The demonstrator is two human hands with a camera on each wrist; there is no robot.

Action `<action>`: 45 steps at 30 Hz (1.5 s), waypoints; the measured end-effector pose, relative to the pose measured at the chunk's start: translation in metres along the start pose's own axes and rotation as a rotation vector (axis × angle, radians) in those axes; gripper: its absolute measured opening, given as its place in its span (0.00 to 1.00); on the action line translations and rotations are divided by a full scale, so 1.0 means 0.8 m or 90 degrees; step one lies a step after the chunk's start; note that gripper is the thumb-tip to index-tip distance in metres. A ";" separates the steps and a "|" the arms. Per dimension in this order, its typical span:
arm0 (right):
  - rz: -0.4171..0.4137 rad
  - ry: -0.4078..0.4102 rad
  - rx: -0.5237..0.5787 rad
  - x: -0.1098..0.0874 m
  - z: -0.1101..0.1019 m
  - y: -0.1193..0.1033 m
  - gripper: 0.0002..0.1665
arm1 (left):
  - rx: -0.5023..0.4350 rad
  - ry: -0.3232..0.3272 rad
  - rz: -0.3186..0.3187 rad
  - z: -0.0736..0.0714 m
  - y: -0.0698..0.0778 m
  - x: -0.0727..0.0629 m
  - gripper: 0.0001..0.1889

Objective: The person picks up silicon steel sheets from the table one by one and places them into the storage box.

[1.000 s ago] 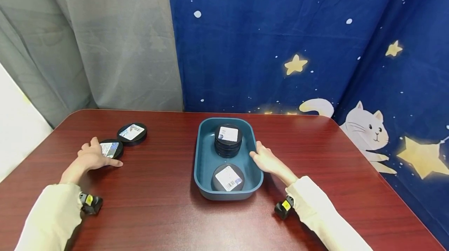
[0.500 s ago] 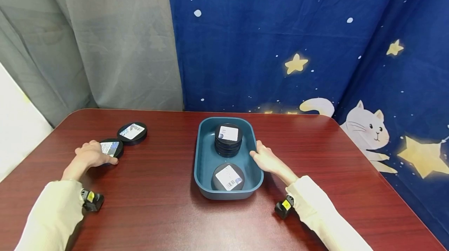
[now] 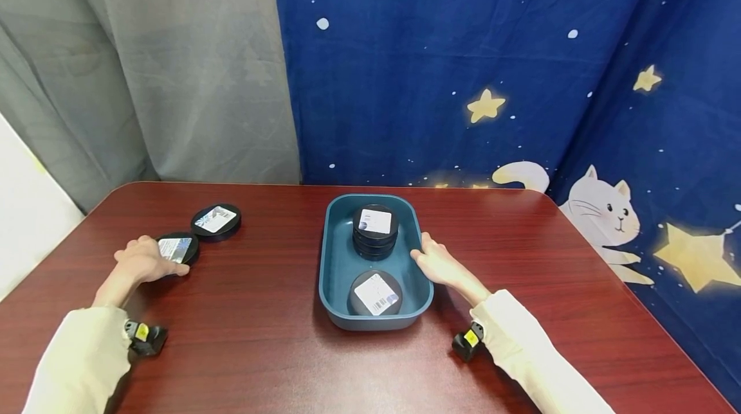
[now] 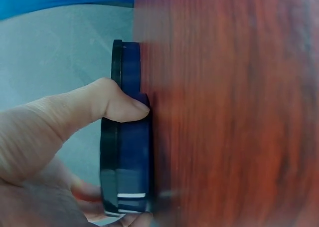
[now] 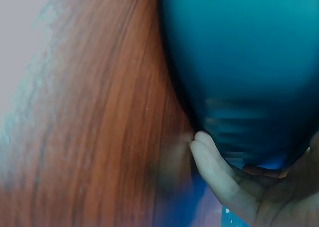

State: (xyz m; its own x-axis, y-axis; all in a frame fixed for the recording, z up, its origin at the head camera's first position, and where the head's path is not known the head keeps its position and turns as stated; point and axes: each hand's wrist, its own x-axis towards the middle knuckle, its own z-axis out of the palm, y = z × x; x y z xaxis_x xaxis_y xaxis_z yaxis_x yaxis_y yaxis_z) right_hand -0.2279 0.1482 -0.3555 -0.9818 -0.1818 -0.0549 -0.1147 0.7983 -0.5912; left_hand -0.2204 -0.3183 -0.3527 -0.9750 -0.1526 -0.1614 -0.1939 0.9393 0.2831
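On the left of the table, my left hand (image 3: 141,263) grips a flat round black container (image 3: 176,251) with a white label on its lid. In the left wrist view its thumb presses the side wall of that container (image 4: 132,157), and the other fingers curl round the far side. A matching container (image 3: 215,221) lies just behind it. My right hand (image 3: 439,264) holds the right wall of a blue rectangular bin (image 3: 324,260), its thumb over the rim. Inside the bin stands a stack of similar black containers (image 3: 375,221), with one more labelled container (image 3: 375,293) nearer the front.
The bin stands mid-table on the reddish-brown wooden tabletop (image 3: 249,337). Behind the table's far edge hang a grey curtain (image 3: 208,67) and a blue starry curtain (image 3: 393,67). A small black camera is strapped to each wrist.
My left thumb has drawn in against the near container, which has shifted slightly left and toward me, away from the one behind. The right hand and the bin stay put.
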 end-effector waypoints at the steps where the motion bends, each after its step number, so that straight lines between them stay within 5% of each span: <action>1: 0.001 -0.001 0.001 0.000 0.000 0.000 0.22 | -0.005 0.005 -0.004 0.000 -0.001 0.000 0.45; 11: -0.002 0.007 -0.003 0.001 0.000 0.000 0.19 | -0.109 0.161 0.068 0.009 -0.007 -0.006 0.44; 24: -0.001 0.006 -0.002 0.002 0.001 0.000 0.19 | -0.191 0.260 0.134 0.014 0.011 -0.011 0.43; 45: 0.008 -0.004 0.014 0.001 0.001 0.000 0.21 | -0.250 0.243 0.229 0.003 0.071 -0.032 0.46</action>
State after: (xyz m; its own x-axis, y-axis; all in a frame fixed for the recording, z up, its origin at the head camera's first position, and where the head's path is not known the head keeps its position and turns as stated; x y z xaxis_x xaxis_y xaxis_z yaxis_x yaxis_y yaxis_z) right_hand -0.2284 0.1477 -0.3557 -0.9821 -0.1758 -0.0671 -0.0993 0.7873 -0.6085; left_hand -0.2060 -0.2600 -0.3345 -0.9425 -0.0158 0.3339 0.1967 0.7813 0.5923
